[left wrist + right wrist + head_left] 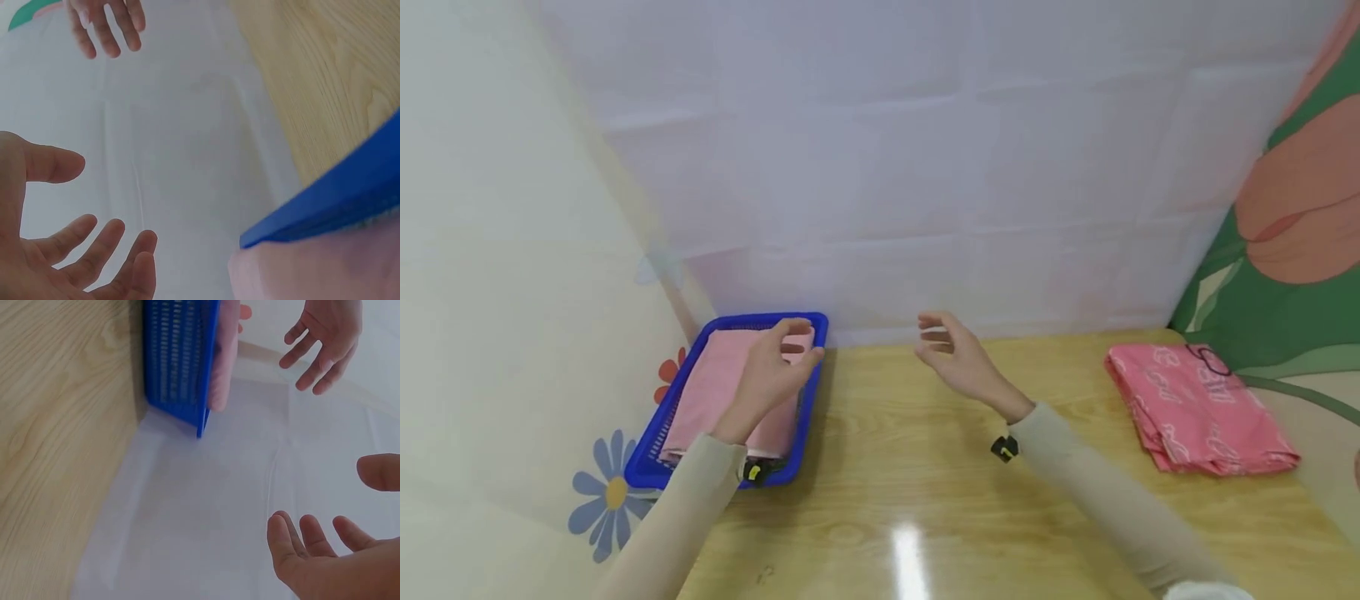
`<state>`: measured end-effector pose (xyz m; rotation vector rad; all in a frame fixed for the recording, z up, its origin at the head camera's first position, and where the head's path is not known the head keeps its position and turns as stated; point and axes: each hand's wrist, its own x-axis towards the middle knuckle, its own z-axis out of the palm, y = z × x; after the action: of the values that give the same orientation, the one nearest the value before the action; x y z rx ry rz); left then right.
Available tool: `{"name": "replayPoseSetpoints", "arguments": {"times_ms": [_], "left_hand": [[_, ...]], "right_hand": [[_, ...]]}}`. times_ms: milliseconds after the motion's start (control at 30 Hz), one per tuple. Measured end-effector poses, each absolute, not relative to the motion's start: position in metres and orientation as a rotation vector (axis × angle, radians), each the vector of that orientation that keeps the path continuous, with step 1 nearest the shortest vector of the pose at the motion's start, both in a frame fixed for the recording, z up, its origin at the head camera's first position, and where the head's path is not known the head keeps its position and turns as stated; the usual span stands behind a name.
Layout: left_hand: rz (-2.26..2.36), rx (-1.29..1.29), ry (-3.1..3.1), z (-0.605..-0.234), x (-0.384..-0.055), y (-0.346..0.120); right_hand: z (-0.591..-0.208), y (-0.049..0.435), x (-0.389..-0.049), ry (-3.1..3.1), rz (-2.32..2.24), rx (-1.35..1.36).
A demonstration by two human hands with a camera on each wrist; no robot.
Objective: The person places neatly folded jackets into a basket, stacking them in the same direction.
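My left hand (771, 371) hovers over a blue plastic basket (822, 333), its fingers loosely bent and holding nothing. Inside the basket lies a folded pink cloth (718, 367), partly hidden by that hand and forearm. My right hand (962, 362) is raised above the middle of the wooden table, palm turned toward the left one, with nothing in its relaxed fingers. In the left wrist view, thumb and fingers (87, 250) are spread apart. The right wrist view shows the basket's slotted side (178, 356) with pink cloth at its rim.
A folded pink patterned fabric piece (1202, 408) with white lettering lies at the right of the wooden table (880, 467). A pale sheet (925, 167) hangs behind the table. Flower-printed panels stand at the left (550, 292) and right (1307, 208).
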<state>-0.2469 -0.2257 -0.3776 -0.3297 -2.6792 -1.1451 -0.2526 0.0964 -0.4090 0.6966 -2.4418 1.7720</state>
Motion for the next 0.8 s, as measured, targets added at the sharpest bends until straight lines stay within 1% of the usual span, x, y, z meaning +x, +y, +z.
{"name": "replayPoseSetpoints", "arguments": {"times_ms": [367,533,800], "left_hand": [[-1.332,-0.401,-2.639,-0.384,-0.243,-0.184],[-1.399,-0.411,-2.629,-0.393,-0.24,-0.164],[-1.5,-0.437,-2.61,-0.405,-0.238,-0.131]], "right_hand": [[-0.399,0.162,-0.247,-2.448,1.654,0.617],[-0.398,0.194,-0.243,-2.45,1.636,0.52],[-0.407,0.253,-0.238,-2.446,1.524,0.342]]}}
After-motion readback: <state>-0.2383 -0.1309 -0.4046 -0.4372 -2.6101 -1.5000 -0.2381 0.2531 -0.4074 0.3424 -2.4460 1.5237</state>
